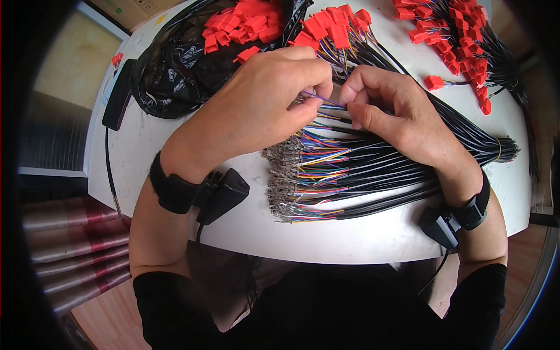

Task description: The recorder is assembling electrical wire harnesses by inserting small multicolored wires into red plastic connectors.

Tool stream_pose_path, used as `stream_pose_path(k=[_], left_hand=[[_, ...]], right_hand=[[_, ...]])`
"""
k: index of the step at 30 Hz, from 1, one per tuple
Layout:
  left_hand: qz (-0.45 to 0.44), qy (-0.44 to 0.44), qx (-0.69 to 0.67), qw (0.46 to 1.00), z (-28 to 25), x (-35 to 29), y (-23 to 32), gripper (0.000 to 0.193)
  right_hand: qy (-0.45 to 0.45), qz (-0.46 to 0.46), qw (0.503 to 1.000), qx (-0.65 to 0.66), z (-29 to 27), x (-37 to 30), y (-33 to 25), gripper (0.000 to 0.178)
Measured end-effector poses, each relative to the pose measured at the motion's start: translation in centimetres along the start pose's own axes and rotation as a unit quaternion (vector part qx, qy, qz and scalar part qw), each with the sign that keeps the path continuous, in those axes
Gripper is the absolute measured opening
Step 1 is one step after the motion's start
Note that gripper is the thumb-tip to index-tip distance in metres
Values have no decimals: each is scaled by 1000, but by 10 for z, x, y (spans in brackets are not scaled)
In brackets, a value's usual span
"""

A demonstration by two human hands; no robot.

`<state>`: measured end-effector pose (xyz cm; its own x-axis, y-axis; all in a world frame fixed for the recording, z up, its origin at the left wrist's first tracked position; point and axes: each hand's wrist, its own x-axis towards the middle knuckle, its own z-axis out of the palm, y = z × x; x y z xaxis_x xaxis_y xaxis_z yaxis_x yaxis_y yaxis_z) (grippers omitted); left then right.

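My left hand [286,93] is closed, thumb against fingers, on a thin purple wire [322,97]. Opposite it, my right hand [394,111] pinches the same wire near the end of its black sheath. Below both hands lies a fanned bundle of black cables [385,169]. Their stripped ends show colored wires [321,156] tipped with bare metal terminals [283,181]. Just beyond my hands, cables with red plastic connectors [329,26] on their ends lie in a heap. What sits inside my left fingertips is hidden.
A black plastic bag [169,76] holds loose red connectors [245,23] at the back left. More finished-looking cables with red connectors [466,41] lie at the back right. A black oblong device [119,93] with a cord rests by the white table's [245,227] left edge. A tie gathers the cable bundle at right.
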<state>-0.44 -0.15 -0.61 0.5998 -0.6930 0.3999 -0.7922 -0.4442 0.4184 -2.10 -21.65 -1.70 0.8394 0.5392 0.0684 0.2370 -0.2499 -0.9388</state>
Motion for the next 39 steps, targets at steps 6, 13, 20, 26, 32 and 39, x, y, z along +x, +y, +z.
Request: stream_pose_path(k=[6,13,20,26,32,39], left_hand=[[-20,-9,11,1000,-1,1,6,13],[-22,-3,-4,1000,-1,0,3,10],[-61,-28,-60,996,-1,-1,0,8],[-102,-54,-75,990,-6,-1,2,9],[-110,-57,-60,991,-9,1,5,8],[-106,-52,-70,991,-7,1,3,6]], right_hand=[[15,-6,1000,4,0,-1,1,6],[8,-16,1000,7,0,1,5,7],[3,-6,1000,10,-1,1,4,7],[0,-6,1000,9,-1,1,3,7],[0,-2,1000,12,-2,0,5,7],[3,2,1000,16,-1,1,4,8]])
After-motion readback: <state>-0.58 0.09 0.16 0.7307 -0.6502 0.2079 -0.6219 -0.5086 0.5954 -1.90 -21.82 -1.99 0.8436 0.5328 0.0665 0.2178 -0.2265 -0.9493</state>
